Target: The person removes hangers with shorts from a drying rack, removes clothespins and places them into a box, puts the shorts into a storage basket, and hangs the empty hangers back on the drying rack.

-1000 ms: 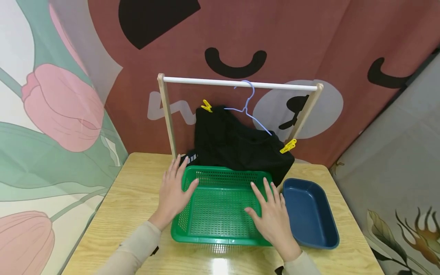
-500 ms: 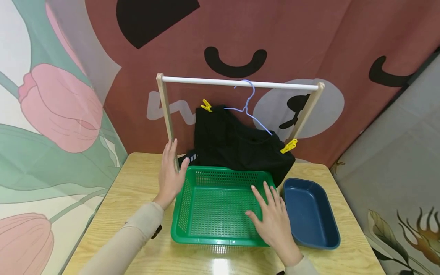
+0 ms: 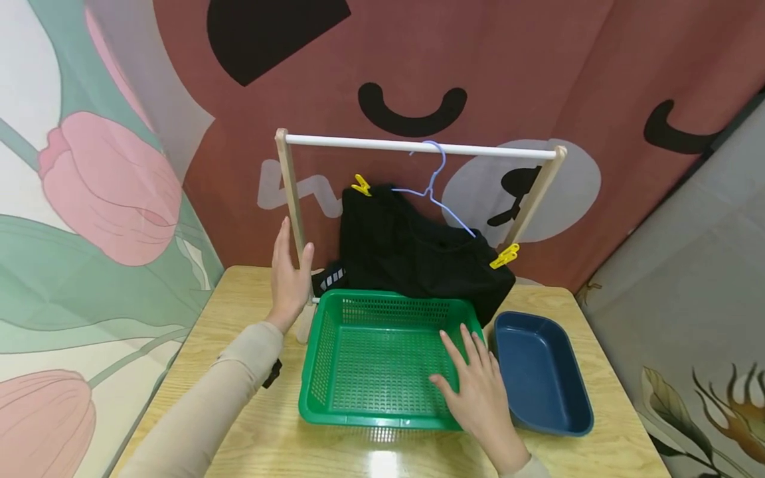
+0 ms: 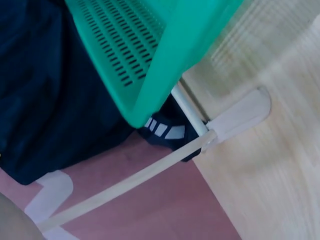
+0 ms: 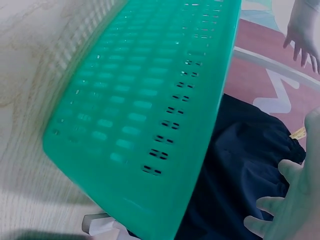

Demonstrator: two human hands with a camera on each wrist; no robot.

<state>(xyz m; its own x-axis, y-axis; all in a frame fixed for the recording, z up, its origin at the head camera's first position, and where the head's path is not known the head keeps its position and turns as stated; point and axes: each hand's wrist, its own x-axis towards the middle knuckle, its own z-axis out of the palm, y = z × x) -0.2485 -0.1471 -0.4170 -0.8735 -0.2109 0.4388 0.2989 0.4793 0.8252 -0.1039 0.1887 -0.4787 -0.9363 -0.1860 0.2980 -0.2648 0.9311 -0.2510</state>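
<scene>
My left hand [image 3: 289,282] is raised beside the left post [image 3: 291,192] of a small drying rack, its fingers straight and holding nothing. Over the right side of a green plastic basket [image 3: 388,419] my right hand [image 3: 481,395] hovers with spread fingers. The right wrist view shows those fingers [image 5: 272,205] in front of a black garment [image 5: 245,155]. That black garment [image 3: 412,245] hangs on a lilac hanger [image 3: 431,191] from the rack's white rail [image 3: 370,143]. Yellow clothespins, one at the left [image 3: 361,185] and one at the right [image 3: 505,256], grip its upper edges.
A dark blue tub [image 3: 540,378] stands right of the basket on the wooden table [image 3: 239,332]. The rack's left foot [image 4: 242,115] rests on the table close to the basket. A dark piece with white stripes [image 3: 330,279] lies behind the basket. A printed cloth [image 3: 239,99] backs everything.
My left hand has moved from over the basket's left rim up and left to the rack's left post. My right hand has stayed nearly in place.
</scene>
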